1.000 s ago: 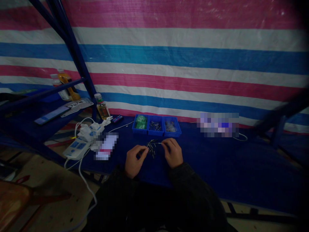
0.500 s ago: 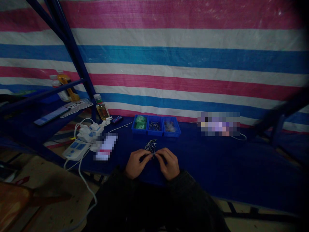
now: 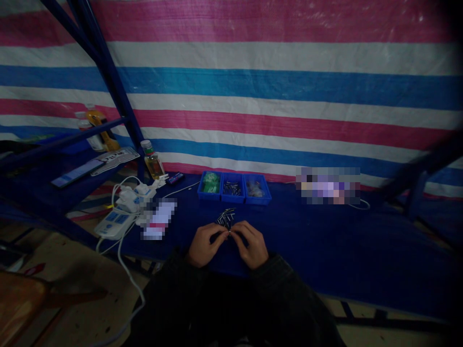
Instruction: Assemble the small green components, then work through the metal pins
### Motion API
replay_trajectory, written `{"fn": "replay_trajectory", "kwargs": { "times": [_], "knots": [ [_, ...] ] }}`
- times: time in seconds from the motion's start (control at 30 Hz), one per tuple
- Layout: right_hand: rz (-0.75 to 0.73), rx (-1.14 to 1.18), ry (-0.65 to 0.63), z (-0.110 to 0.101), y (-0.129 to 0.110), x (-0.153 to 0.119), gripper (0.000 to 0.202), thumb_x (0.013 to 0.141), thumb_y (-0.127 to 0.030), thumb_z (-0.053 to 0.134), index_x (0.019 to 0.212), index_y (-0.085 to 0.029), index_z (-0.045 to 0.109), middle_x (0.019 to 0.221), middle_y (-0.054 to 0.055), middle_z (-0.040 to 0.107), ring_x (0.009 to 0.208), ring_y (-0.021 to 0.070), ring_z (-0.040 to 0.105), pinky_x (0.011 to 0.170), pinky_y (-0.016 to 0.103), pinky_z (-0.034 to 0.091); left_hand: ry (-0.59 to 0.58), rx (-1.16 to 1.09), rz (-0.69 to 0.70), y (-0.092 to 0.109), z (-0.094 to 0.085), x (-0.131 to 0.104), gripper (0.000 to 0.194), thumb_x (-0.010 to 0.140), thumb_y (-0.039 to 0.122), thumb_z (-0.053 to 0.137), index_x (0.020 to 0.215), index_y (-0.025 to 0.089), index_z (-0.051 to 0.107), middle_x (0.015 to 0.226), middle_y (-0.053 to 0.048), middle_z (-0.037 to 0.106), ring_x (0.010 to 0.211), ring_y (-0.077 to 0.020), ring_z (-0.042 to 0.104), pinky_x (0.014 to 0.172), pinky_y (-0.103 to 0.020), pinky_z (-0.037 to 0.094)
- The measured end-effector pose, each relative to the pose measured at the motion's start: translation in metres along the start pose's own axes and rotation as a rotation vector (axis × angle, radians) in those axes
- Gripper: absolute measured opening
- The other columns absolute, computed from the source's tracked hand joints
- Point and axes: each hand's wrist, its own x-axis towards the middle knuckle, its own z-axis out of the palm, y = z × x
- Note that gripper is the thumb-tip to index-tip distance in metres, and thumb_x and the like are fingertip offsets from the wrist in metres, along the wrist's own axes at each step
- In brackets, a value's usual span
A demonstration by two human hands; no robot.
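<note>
My left hand [image 3: 204, 245] and my right hand [image 3: 252, 246] meet tip to tip over the near part of the blue table [image 3: 325, 255]. Both are closed in a pinch on a small thin rod [image 3: 229, 233], mostly covered by the fingertips; a pale glint of it shows. Just beyond the fingers lies a loose pile of slim dark and silvery rods [image 3: 226, 218]. Farther back stand three joined blue bins [image 3: 233, 198]. Green material [image 3: 211, 183] fills the left one, small dark rods [image 3: 232, 188] the middle one, and clear small pieces [image 3: 255, 188] the right one.
Left of my hands lie a lit phone [image 3: 159, 221] and a white power strip [image 3: 115, 224] with plugs and trailing cables. A bottle [image 3: 153, 161] stands near the blue frame post [image 3: 112, 82]. A blurred-out item [image 3: 328, 186] lies back right, before the striped sheet [image 3: 271, 86].
The right hand has shifted slightly left, bringing the fingertips of both hands closer together. Less of the thin rod shows between them now.
</note>
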Motion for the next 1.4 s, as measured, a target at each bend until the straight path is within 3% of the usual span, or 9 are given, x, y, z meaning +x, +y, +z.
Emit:
{"fn": "replay_trajectory", "kwargs": {
  "times": [0.27,0.47,0.8,1.0,1.27,1.4],
  "knots": [
    [0.050,-0.046,0.012,0.000,0.004,-0.001,0.021,0.101,-0.022,0.049,0.087,-0.021,0.065,0.085,0.006,0.067,0.079,0.0191,0.065,0.076,0.032,0.054,0.001,0.023,0.003,0.002,-0.002,0.001,0.023,0.099,0.031,0.057,0.086,0.019,0.072,0.083,-0.005,0.074,0.081,-0.0185,0.069,0.080,-0.029,0.051],
    [0.030,0.013,-0.013,0.000,0.003,-0.001,0.014,0.100,-0.025,0.051,0.102,-0.022,0.065,0.091,0.006,0.068,0.083,0.0197,0.066,0.077,0.032,0.054,0.017,0.029,-0.016,0.002,-0.001,0.002,0.022,0.098,0.029,0.058,0.085,0.019,0.073,0.083,-0.004,0.075,0.080,-0.0184,0.070,0.079,-0.028,0.052],
    [0.093,-0.053,0.039,0.001,0.009,-0.002,0.018,0.100,-0.021,0.050,0.086,-0.022,0.062,0.085,0.004,0.066,0.078,0.0186,0.065,0.077,0.031,0.051,0.034,0.020,-0.023,0.003,0.000,0.001,0.022,0.098,0.029,0.058,0.085,0.019,0.073,0.081,-0.004,0.074,0.078,-0.0178,0.069,0.078,-0.028,0.050],
    [0.059,-0.001,0.009,0.000,0.007,-0.002,0.013,0.100,-0.020,0.049,0.103,-0.022,0.061,0.092,0.005,0.068,0.084,0.0195,0.066,0.078,0.031,0.052,0.050,0.023,-0.031,0.003,-0.001,0.001,0.022,0.098,0.029,0.058,0.084,0.019,0.072,0.079,-0.004,0.073,0.076,-0.0179,0.068,0.076,-0.028,0.050],
    [0.115,-0.075,0.031,0.001,0.012,-0.002,0.018,0.102,-0.022,0.046,0.091,-0.022,0.060,0.085,0.004,0.066,0.078,0.0188,0.065,0.076,0.030,0.050,0.049,0.029,-0.030,0.002,-0.001,0.001,0.023,0.098,0.030,0.057,0.084,0.019,0.072,0.079,-0.003,0.073,0.076,-0.0177,0.068,0.075,-0.028,0.050],
    [0.103,-0.030,0.021,0.001,0.012,-0.002,0.014,0.101,-0.022,0.047,0.102,-0.022,0.061,0.091,0.005,0.068,0.083,0.0193,0.067,0.077,0.030,0.051,0.060,0.025,-0.035,0.003,-0.001,0.001,0.022,0.098,0.029,0.058,0.083,0.019,0.072,0.078,-0.003,0.073,0.074,-0.0171,0.067,0.075,-0.028,0.050]
  ]
}}
